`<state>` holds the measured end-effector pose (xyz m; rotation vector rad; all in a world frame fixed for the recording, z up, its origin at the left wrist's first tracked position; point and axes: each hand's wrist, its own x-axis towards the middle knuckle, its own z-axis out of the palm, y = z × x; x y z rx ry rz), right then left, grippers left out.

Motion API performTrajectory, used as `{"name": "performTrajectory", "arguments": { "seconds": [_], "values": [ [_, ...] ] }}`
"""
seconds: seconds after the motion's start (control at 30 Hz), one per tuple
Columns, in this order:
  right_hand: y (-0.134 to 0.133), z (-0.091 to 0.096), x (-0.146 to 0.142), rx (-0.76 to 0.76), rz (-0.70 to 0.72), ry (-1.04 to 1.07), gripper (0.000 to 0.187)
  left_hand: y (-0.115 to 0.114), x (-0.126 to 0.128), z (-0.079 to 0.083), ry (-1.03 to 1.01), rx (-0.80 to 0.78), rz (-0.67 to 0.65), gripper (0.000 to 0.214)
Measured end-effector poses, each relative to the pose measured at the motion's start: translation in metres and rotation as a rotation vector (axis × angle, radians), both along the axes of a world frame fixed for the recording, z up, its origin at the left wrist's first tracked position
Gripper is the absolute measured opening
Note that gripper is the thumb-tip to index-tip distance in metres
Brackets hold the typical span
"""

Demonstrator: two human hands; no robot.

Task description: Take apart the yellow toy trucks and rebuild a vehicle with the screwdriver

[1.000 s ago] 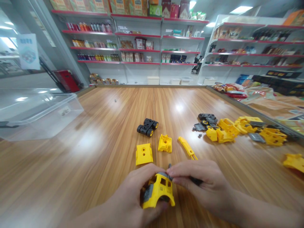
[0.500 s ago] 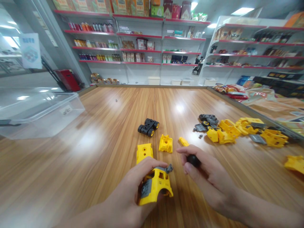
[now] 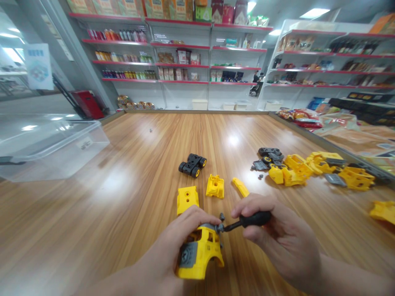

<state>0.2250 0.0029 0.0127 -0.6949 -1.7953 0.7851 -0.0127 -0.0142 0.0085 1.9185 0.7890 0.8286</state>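
My left hand (image 3: pixel 173 238) is closed around a yellow toy truck cab (image 3: pixel 202 255) with grey parts on it. In my right hand (image 3: pixel 277 234) is a black screwdriver (image 3: pixel 254 219), its tip at a small grey piece (image 3: pixel 220 227) on the cab's upper edge. Whether the tip sits inside that piece, I cannot tell. Just beyond my left fingers lies a flat yellow part (image 3: pixel 187 197) with two holes. A yellow block-like part (image 3: pixel 215 187) and a slim yellow piece (image 3: pixel 240 187) rest nearby. Farther off stands a black wheeled chassis (image 3: pixel 193 165) with yellow hubs.
Several yellow and black toy parts (image 3: pixel 296 169) are heaped on the right of the wooden table (image 3: pixel 138 164). Another yellow part (image 3: pixel 382 211) lies at the right edge. A clear plastic bin (image 3: pixel 61 152) stands at the left. Stocked shelves (image 3: pixel 182 47) line the back.
My right hand has turned the screwdriver and brought its tip leftward to the grey piece on the cab. The cab has tilted slightly in my left hand.
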Motion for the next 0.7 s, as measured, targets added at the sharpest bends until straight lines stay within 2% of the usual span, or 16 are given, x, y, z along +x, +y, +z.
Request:
{"name": "performTrajectory", "arguments": {
  "seconds": [0.2,0.37,0.5,0.7],
  "values": [
    [0.0010,0.0017,-0.0020,-0.101,-0.026,0.013,0.019,-0.0010,-0.0003,-0.0011,0.028,-0.037,-0.009,0.061],
    [0.0035,0.0043,-0.0047,-0.354,-0.019,0.061,0.011,-0.0012,0.0014,-0.0020,0.031,-0.017,-0.027,0.064],
    [0.0065,0.0033,-0.0061,-0.520,0.026,0.114,0.013,0.0032,0.0012,-0.0006,0.040,0.024,-0.067,0.062],
    [0.0091,0.0003,-0.0049,-0.580,0.022,0.104,0.014,0.0078,-0.0001,0.0002,0.088,0.027,-0.107,0.069]
  ]
}}
